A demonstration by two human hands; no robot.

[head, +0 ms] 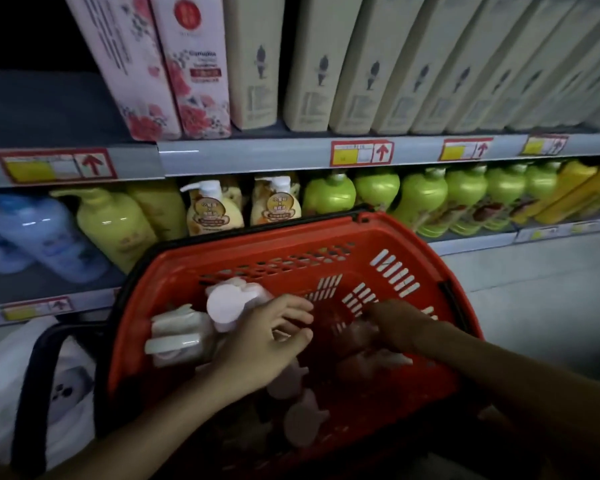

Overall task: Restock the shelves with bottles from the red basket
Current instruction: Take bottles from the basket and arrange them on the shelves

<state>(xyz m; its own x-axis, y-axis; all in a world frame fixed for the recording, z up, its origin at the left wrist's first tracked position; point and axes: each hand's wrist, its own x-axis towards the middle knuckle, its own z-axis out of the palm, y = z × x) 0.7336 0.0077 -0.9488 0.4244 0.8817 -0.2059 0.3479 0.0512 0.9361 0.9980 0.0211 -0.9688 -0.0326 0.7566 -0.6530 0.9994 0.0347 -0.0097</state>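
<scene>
Shelving [326, 152]: two tiers in view. The upper tier carries tall cartons; the lower carries pump bottles in blue, yellow and green, packed closely, with two cream pump bottles [213, 211] directly behind the basket.

Red basket [378, 237]: held in front of the lower tier, tilted toward the camera. Several pale pink bottles [229, 303] lie jumbled inside, mostly at its left and near side.

Left hand [267, 341]: inside the basket, fingers spread and loosely curled over the bottles; contact is likely, a firm grasp is not evident. Right hand [399, 327]: deep in shadow over a bottle at the basket's right; whether it grips cannot be told.

Risks: poor light may cause a misjudged grasp. The loose pile may shift when one bottle is lifted. The crowded lower tier leaves little room, so insertion may topple neighbouring stock.
</scene>
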